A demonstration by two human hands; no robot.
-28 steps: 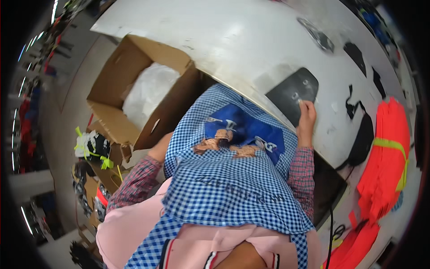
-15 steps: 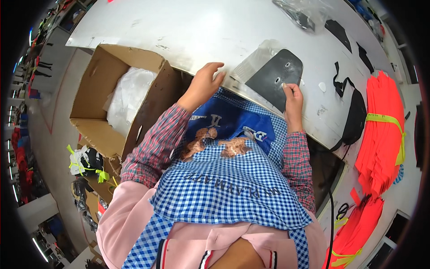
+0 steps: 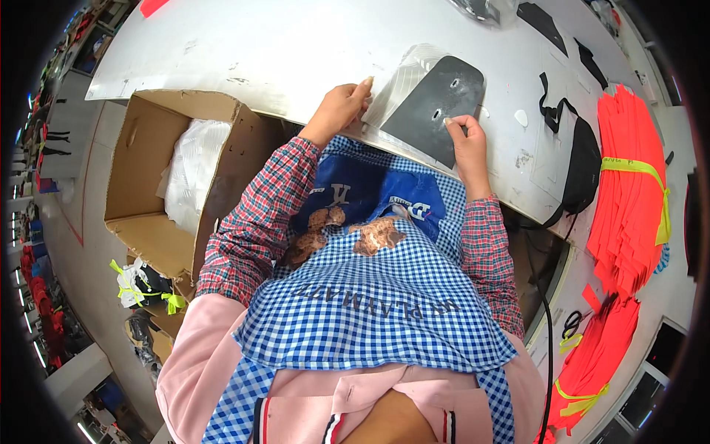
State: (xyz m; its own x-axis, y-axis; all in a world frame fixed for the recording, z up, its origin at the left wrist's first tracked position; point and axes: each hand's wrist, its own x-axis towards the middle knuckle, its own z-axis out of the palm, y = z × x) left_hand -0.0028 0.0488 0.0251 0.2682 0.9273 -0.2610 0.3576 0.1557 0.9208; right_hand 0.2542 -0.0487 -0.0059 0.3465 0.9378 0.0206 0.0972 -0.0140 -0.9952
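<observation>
A dark grey flat panel [image 3: 427, 112] with two small slots lies on the white table, overlapping a clear plastic bag [image 3: 401, 80]. My right hand [image 3: 470, 144] pinches the panel near its right edge, beside the lower slot. Just left of the bag's edge is my left hand [image 3: 336, 112], its fingers drawn together; what lies between them, if anything, is hidden. I cannot tell whether the panel is on top of the bag or partly inside it.
A cardboard box [image 3: 133, 163] with clear plastic bags [image 3: 194, 174] stands left of the table [image 3: 296, 52]. Bundles of bright orange-red fabric [image 3: 629, 185] lie right, near a black waist pouch [image 3: 580, 170] and scissors [image 3: 572, 324]. A black cable [image 3: 549, 325] hangs near my right arm.
My left hand's fingers have closed together near the bag's edge. In the picture, the panel, bag and right hand sit slightly farther left and up; much of the scene has shifted too.
</observation>
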